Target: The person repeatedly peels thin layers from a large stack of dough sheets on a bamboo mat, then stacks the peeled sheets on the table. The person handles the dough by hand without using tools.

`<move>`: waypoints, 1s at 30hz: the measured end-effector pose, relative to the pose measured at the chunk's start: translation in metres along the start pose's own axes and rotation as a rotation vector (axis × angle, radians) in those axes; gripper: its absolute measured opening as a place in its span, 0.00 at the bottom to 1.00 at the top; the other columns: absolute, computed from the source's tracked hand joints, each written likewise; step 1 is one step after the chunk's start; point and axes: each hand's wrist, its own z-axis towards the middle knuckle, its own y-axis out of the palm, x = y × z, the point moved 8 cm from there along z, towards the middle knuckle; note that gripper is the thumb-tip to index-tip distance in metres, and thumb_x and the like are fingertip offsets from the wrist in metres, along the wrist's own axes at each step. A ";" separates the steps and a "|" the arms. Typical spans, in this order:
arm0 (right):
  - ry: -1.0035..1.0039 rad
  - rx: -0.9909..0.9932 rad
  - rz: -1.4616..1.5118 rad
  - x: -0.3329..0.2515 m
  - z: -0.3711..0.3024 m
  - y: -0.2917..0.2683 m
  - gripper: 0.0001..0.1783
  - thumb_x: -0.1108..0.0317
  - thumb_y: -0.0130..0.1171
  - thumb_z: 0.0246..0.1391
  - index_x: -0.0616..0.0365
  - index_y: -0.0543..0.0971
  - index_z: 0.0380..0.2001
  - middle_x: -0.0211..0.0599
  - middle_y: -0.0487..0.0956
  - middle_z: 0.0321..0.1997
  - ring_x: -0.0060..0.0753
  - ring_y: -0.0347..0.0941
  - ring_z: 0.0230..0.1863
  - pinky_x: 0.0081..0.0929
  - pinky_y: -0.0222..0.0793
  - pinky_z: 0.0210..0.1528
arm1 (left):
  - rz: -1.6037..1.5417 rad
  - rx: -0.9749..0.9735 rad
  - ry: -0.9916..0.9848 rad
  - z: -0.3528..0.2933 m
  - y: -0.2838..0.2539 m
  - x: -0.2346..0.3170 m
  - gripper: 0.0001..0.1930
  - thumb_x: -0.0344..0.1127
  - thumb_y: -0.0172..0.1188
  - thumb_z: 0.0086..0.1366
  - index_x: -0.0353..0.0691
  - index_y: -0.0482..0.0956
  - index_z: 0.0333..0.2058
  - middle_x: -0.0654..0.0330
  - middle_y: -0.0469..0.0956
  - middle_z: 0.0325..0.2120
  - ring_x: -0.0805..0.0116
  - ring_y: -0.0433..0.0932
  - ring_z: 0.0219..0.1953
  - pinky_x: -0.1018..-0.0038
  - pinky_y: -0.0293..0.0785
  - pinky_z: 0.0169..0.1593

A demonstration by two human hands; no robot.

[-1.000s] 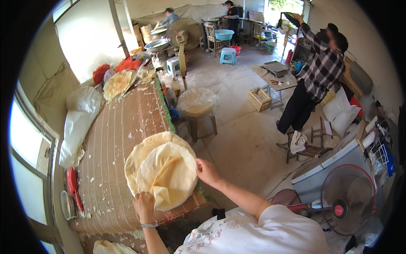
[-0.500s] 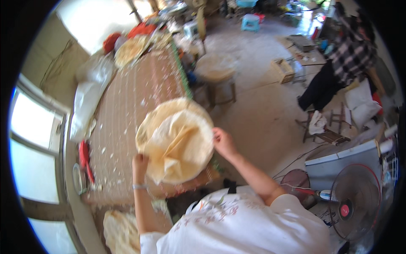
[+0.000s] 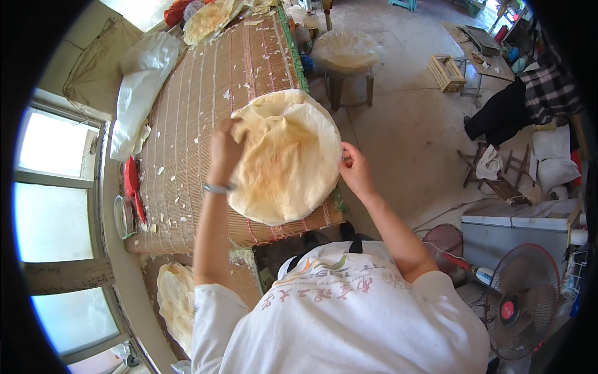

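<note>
A large, thin round flatbread (image 3: 274,165), pale with toasted brown patches, lies on top of at least one whiter flatbread (image 3: 319,143) near the front of the mat-covered table. My left hand (image 3: 225,148) is closed at the upper left edge of the top flatbread, where the sheet is puckered; its fingertips are partly hidden and slightly blurred. At the right rim of the pile, my right hand (image 3: 355,169) pinches an edge between thumb and fingers. How many sheets lie underneath I cannot make out.
Crumbs dot the woven mat (image 3: 187,124). A red dustpan-like tool (image 3: 131,187) and clear plastic sheeting (image 3: 142,87) lie along its left. More flatbreads lie at the far end (image 3: 210,20) and lower left (image 3: 175,299). A fan (image 3: 520,305) stands right; a person in plaid (image 3: 554,93) is beyond.
My left hand has moved from the lower left of the pile to its upper left edge. The folded top sheet now lies spread wider. The view has tilted downward.
</note>
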 end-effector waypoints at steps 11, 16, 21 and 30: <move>-0.166 0.021 -0.309 -0.025 0.074 0.026 0.24 0.69 0.59 0.45 0.61 0.72 0.49 0.49 0.78 0.44 0.49 0.75 0.46 0.39 0.70 0.47 | -0.075 -0.306 -0.003 -0.118 0.103 0.141 0.28 0.37 0.64 0.53 0.38 0.68 0.53 0.50 0.67 0.53 0.47 0.64 0.56 0.61 0.62 0.59; -0.160 -0.078 -0.334 -0.023 0.131 0.063 0.24 0.70 0.59 0.42 0.59 0.74 0.48 0.48 0.79 0.44 0.49 0.75 0.47 0.39 0.70 0.49 | 0.038 -0.287 0.052 -0.140 0.109 0.149 0.31 0.33 0.63 0.52 0.39 0.65 0.55 0.48 0.63 0.56 0.47 0.60 0.60 0.59 0.59 0.61; -0.363 0.040 -0.032 -0.040 0.133 0.048 0.24 0.72 0.58 0.39 0.56 0.77 0.46 0.47 0.80 0.41 0.46 0.77 0.43 0.34 0.71 0.47 | -0.032 -0.239 0.009 -0.140 0.096 0.146 0.27 0.31 0.62 0.52 0.39 0.67 0.53 0.48 0.65 0.54 0.47 0.64 0.57 0.59 0.63 0.58; 0.278 -0.167 0.127 0.040 0.095 0.020 0.29 0.70 0.61 0.41 0.65 0.71 0.51 0.37 0.79 0.32 0.25 0.75 0.32 0.26 0.71 0.36 | -0.198 -0.140 -0.037 -0.133 0.084 0.143 0.13 0.27 0.57 0.55 0.36 0.75 0.41 0.51 0.75 0.41 0.49 0.74 0.42 0.63 0.72 0.44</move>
